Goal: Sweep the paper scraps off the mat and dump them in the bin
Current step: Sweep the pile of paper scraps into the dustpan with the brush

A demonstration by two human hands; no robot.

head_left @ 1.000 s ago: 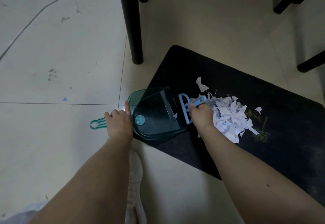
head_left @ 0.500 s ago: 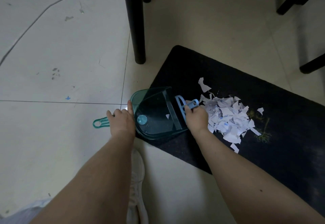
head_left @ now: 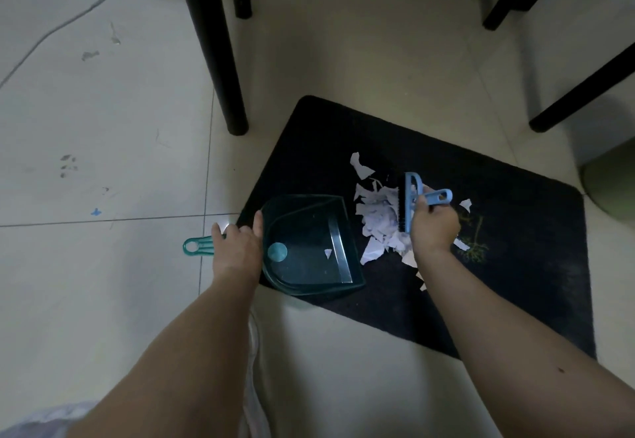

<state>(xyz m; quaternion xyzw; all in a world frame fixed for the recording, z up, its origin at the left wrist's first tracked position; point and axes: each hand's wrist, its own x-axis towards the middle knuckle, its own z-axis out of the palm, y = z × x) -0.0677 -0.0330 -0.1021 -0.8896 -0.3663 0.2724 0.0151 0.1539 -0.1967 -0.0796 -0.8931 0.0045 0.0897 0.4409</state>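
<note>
A black mat lies on the tiled floor. White paper scraps are heaped on it just right of a teal see-through dustpan, whose open lip faces the heap. One small scrap lies inside the pan. My left hand grips the dustpan's handle at the mat's left edge. My right hand is closed on a light blue hand brush, its bristles set into the right side of the heap. A few scraps lie apart from the heap on the mat.
Black furniture legs stand just beyond the mat's far left corner, with more dark legs at the upper right. A green rounded object sits at the right edge. A grey cable runs across the floor, upper left. My white shoe is below the dustpan.
My right hand has carried the brush to the right, from the dustpan's lip over to the far side of the scrap heap. The left hand and dustpan have held still.
</note>
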